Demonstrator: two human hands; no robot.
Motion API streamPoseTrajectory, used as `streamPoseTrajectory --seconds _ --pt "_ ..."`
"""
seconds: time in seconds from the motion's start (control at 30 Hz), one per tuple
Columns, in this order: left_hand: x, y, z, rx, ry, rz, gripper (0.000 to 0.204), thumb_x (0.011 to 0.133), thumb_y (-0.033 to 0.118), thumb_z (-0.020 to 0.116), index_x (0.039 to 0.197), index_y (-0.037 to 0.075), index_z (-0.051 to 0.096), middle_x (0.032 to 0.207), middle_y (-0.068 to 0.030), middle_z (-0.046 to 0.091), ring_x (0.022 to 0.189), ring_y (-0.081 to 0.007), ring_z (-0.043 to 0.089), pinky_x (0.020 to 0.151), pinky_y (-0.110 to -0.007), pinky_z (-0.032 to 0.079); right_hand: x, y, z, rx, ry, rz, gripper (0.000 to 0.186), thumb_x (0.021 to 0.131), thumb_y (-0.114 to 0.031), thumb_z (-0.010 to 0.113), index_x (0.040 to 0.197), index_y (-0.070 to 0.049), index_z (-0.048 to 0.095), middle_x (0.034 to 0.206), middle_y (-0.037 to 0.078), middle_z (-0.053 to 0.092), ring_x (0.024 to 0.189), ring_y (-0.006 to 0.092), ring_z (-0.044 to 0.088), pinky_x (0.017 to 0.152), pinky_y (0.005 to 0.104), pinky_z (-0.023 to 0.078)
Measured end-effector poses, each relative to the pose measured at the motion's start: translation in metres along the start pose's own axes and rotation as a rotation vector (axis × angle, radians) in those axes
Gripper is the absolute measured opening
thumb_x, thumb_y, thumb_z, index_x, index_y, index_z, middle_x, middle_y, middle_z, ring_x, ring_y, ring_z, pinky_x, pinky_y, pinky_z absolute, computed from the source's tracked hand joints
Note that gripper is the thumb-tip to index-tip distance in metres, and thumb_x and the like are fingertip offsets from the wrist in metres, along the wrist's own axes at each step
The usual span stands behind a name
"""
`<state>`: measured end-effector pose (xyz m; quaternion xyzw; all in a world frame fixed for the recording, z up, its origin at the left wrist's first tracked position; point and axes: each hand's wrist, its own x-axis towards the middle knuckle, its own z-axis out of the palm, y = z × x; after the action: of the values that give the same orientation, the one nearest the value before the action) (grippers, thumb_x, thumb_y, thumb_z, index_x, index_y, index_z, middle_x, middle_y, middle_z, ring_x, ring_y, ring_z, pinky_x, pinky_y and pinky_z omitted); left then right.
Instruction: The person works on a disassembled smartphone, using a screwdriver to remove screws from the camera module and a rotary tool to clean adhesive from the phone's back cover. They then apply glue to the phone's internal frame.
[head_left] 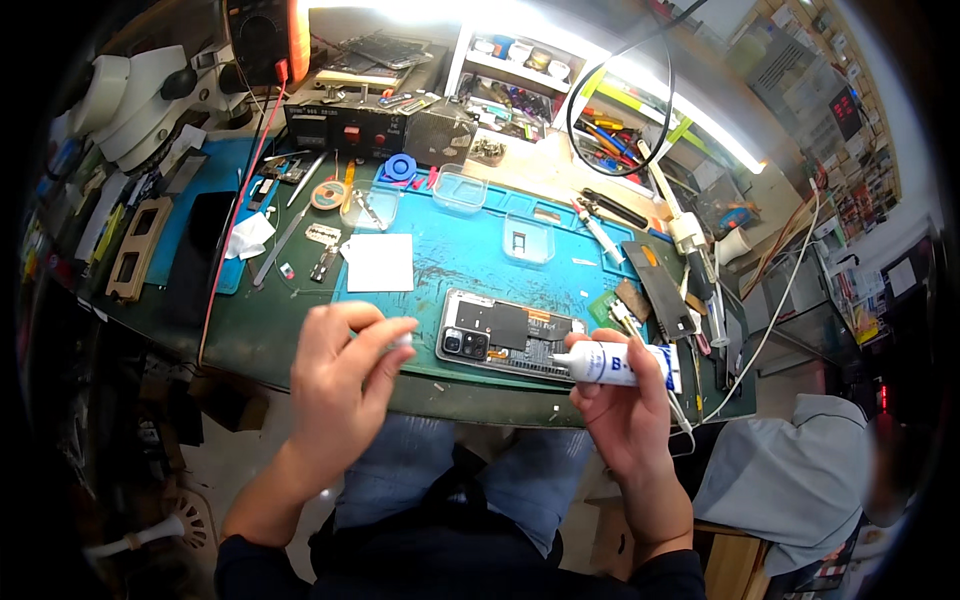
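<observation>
My right hand (630,415) is closed around a white tube with blue print (612,363), held level with its narrow bare nozzle toward the left. That nozzle is over the lower right part of an opened smartphone (512,335), which lies on the blue mat with its back cover off. The phone's camera block, dark inner plates and battery area show. To the left, in front of the bench edge, my left hand (345,375) pinches a small white cap (402,342) between thumb and fingers; most of it is hidden.
On the blue work mat (440,250) are a white pad (381,263) and clear plastic boxes (527,240). Solder wire (328,195) and tweezers stand left. A glue syringe (600,235) and soldering tools lie right. A red cable (240,200) crosses the left side; a microscope (130,105) stands behind.
</observation>
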<state>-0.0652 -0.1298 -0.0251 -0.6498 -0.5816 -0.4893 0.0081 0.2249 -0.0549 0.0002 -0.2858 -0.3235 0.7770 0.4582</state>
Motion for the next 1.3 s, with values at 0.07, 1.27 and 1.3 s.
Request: streamPoseTrajectory --seconds 0.07,1.27,1.3 --pt "0.006 -0.013 0.002 0.158 -0.017 0.014 0.020 0.094 0.003 0.079 0.115 0.004 0.080 0.104 -0.0069 0.067 0.094 -0.0255 0.060 0.077 -0.036 0.051 0.010 -0.006 -0.003 0.016 0.007 0.070 0.047 0.118 -0.042 0.053 0.139 -0.002 0.065 0.132 0.018 0.074 0.087 0.0160 0.068 0.080 0.0335 0.058" --pt "0.002 -0.029 0.011 0.174 0.134 -0.040 0.021 0.091 0.000 0.079 0.112 0.005 0.078 0.102 -0.0083 0.076 0.094 -0.0298 0.069 0.085 -0.041 0.049 0.097 0.025 0.029 -0.783 -0.507 -0.049 0.017 0.105 -0.009 0.073 0.120 -0.001 0.074 0.116 0.008 0.075 0.102 0.0122 0.070 0.089 0.0293 0.055" --pt "0.003 -0.029 0.011 0.175 0.132 -0.039 0.021 0.091 0.000 0.079 0.112 0.005 0.078 0.102 -0.0082 0.076 0.094 -0.0298 0.069 0.085 -0.041 0.049 0.097 0.025 0.029 -0.783 -0.509 -0.058 0.017 0.104 -0.008 0.073 0.119 -0.001 0.074 0.116 0.008 0.075 0.103 0.0126 0.070 0.089 0.0296 0.055"
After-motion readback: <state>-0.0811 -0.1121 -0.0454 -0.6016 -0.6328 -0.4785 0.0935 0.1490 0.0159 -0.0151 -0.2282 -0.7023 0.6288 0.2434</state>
